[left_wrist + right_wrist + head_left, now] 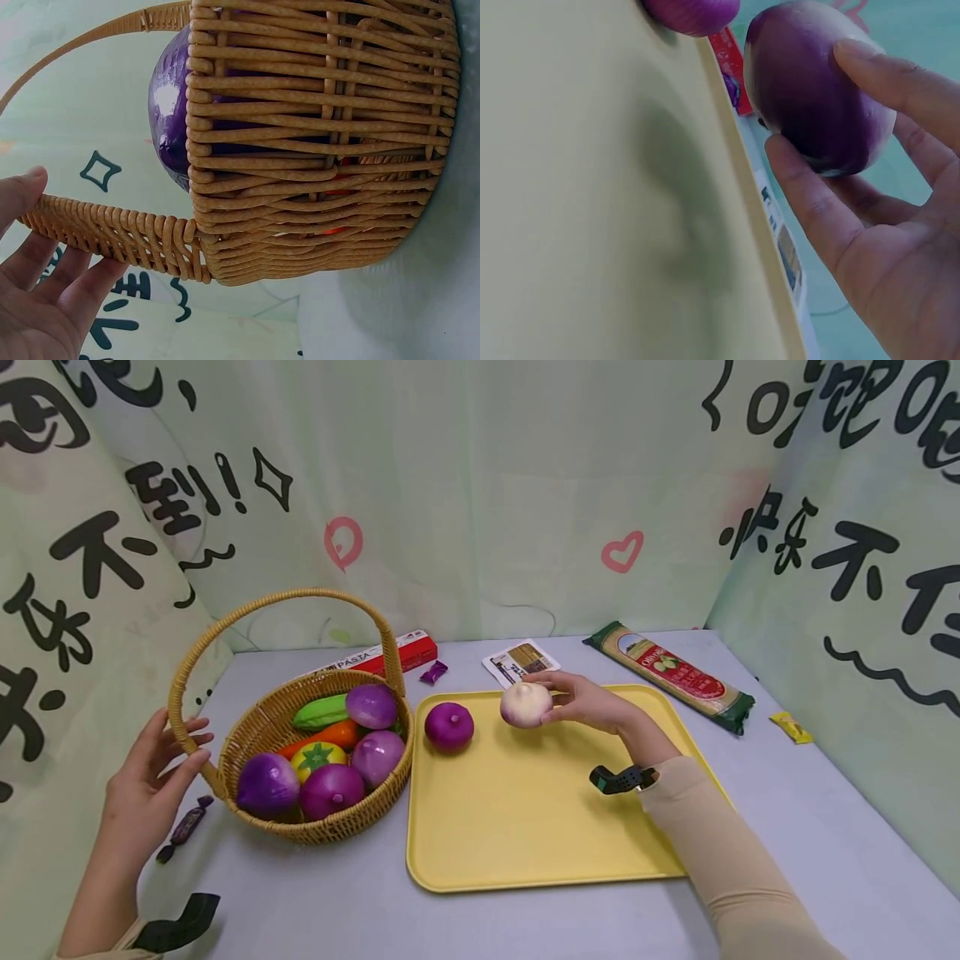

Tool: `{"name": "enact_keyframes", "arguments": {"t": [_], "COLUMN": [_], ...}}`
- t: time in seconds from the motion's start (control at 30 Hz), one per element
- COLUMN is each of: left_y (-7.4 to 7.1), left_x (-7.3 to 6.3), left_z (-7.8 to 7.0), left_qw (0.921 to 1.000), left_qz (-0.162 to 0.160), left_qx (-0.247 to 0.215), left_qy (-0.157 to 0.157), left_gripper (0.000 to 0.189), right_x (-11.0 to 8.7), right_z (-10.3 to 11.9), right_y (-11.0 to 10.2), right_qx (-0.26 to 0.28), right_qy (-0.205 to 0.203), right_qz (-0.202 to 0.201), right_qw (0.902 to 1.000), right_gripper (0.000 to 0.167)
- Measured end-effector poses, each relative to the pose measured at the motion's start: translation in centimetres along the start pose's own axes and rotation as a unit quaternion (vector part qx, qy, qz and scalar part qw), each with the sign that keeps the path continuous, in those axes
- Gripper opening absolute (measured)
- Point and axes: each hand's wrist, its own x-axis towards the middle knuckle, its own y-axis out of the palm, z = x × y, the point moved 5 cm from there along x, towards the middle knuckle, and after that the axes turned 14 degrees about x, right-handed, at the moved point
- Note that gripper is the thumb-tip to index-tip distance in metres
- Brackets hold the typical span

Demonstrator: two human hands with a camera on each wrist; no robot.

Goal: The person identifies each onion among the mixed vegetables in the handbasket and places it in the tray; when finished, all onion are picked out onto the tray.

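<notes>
My left hand [150, 777] holds the handle of a wicker basket [315, 832] near its left base, thumb on one side and fingers on the other. Inside the basket lie several purple onions [332, 791], a green ridged vegetable [320, 713], a carrot [339, 734] and a yellow-green tomato [318, 757]. Above the yellow tray [540, 827], a purple-and-white turnip [810, 86] is gripped between the thumb and fingers of my right hand [588, 700]. From the head its pale side shows; the right wrist view shows its purple side. Another purple onion [449, 727] sits on the tray's back left.
Behind the tray are a red pasta box [417, 649], a purple wrapped candy [433, 672] and a printed card [519, 661]. A green-and-red pasta packet [671, 672] lies at the back right, near a yellow wrapper [791, 727]. A dark wrapped candy [185, 829] lies left of the basket.
</notes>
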Motion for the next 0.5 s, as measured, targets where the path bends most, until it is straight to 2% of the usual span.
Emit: {"name": "enact_keyframes", "arguments": {"t": [0.27,0.5], "left_y": [0.0,-0.1], "left_x": [-0.2,0.0], "left_z": [-0.2,-0.2], "left_qw": [1.0000,1.0000], "left_qz": [0.002,-0.004], "left_qx": [-0.006,-0.003], "left_qy": [0.000,0.003], "left_gripper": [0.064,0.063], "right_x": [0.2,0.2], "right_z": [-1.4,-2.5], "right_y": [0.1,0.0], "right_qx": [-0.020,-0.023], "right_qy": [-0.008,0.012], "right_qz": [0.014,0.023], "right_qw": [0.9997,0.9994], "right_gripper": [0.067,0.069]}}
